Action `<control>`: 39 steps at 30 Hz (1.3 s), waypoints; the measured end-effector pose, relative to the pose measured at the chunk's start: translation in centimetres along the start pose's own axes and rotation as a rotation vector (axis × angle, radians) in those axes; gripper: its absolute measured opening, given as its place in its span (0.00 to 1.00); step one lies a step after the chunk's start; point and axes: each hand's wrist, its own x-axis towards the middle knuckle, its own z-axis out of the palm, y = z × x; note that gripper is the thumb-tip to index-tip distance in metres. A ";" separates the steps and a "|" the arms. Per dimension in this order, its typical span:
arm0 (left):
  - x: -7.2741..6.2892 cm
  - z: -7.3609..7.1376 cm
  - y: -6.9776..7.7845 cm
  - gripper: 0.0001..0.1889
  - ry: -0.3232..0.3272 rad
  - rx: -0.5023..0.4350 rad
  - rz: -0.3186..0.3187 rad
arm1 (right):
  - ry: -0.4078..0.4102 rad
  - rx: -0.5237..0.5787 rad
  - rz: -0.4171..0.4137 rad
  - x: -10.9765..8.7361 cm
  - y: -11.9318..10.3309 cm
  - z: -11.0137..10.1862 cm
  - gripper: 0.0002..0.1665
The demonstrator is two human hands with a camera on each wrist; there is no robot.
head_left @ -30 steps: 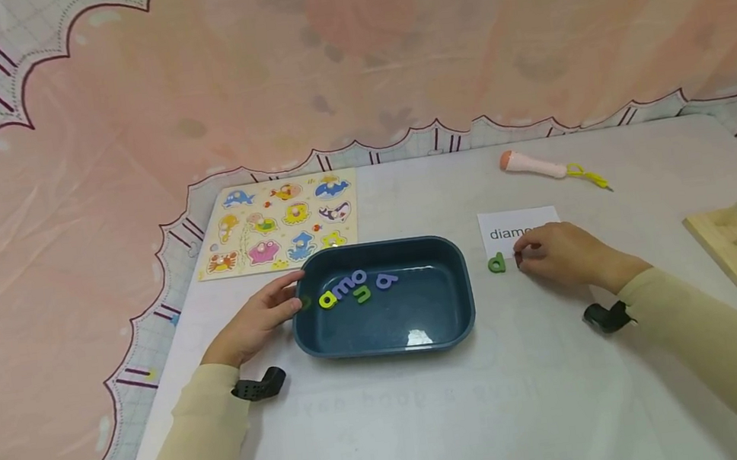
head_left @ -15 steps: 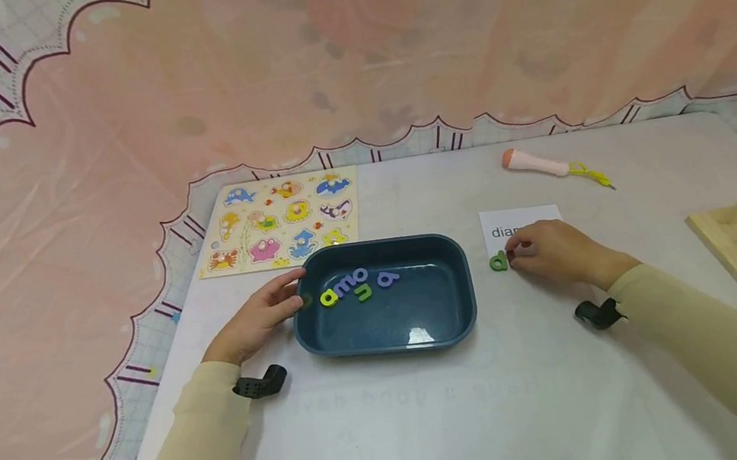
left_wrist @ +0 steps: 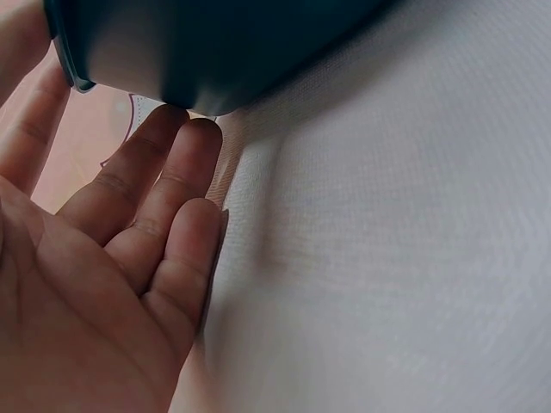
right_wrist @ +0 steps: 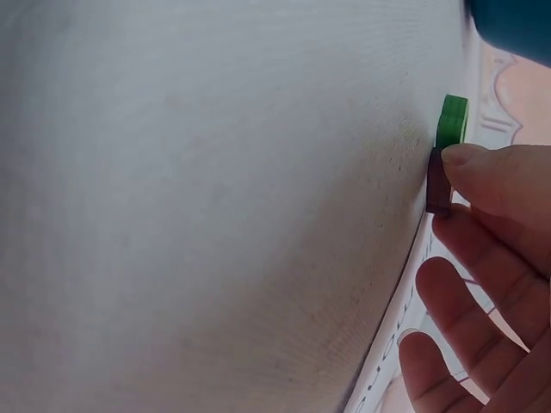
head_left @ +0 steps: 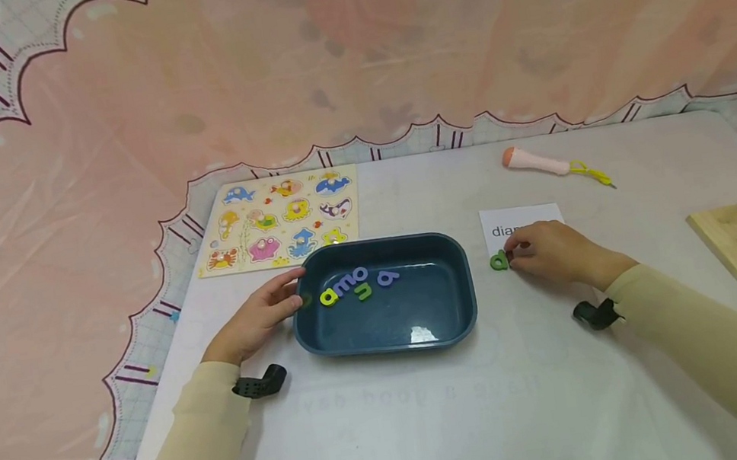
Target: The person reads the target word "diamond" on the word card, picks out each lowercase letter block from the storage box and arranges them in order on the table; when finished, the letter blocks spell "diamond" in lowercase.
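My left hand (head_left: 256, 316) holds the left end of a dark blue tray (head_left: 389, 339), thumb at the rim and other fingers against the outer wall. Inside lie several toy letters, among them a yellow "a" (head_left: 328, 297), a purple "m" (head_left: 344, 284) and a green "n" (head_left: 363, 291). My right hand (head_left: 561, 256) pinches a small dark red piece (right_wrist: 438, 182) between thumb and index finger, at the table surface. Its shape is hidden in the head view. Directly left of it lies a green letter "d" (head_left: 499, 261), just below a white word card (head_left: 497, 219), partly covered by my hand.
Behind the tray lies a sea-animal puzzle board (head_left: 278, 222). A pink toy microphone (head_left: 536, 162) with a yellow cord lies at the back right. At the right edge stands a wooden frame (head_left: 729, 239) with rods and yellow-green beads. White cloth (head_left: 393, 434) covers the table.
My right hand has moved slightly left, bringing the dark red piece up beside the green "d", and has stayed there since. The left hand and tray keep their place.
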 end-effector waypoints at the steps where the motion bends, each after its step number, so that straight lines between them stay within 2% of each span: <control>1: 0.0 0.0 0.0 0.34 0.001 0.001 -0.001 | 0.001 0.002 -0.001 0.0 0.0 0.0 0.12; 12: -0.1 0.1 0.0 0.34 0.004 -0.012 0.008 | -0.009 -0.004 0.004 0.0 -0.3 -0.2 0.13; 15: -0.1 0.1 0.0 0.34 0.003 -0.012 0.009 | -0.010 -0.009 0.027 -0.1 -0.7 -0.8 0.15; 19: -0.1 0.1 0.2 0.34 0.004 -0.002 0.004 | 0.041 -0.031 0.026 -0.3 -1.7 -2.5 0.18; 26: -0.1 0.0 0.2 0.34 0.002 -0.004 -0.004 | 0.098 -0.068 -0.030 -0.3 -3.4 -4.1 0.20; 31: 0.0 0.0 0.2 0.33 0.001 -0.007 -0.002 | 0.127 -0.062 -0.120 0.3 -5.5 -4.4 0.20; 39: 0.0 0.1 0.2 0.34 0.003 -0.006 0.000 | 0.117 -0.074 -0.247 2.3 -9.0 -4.4 0.19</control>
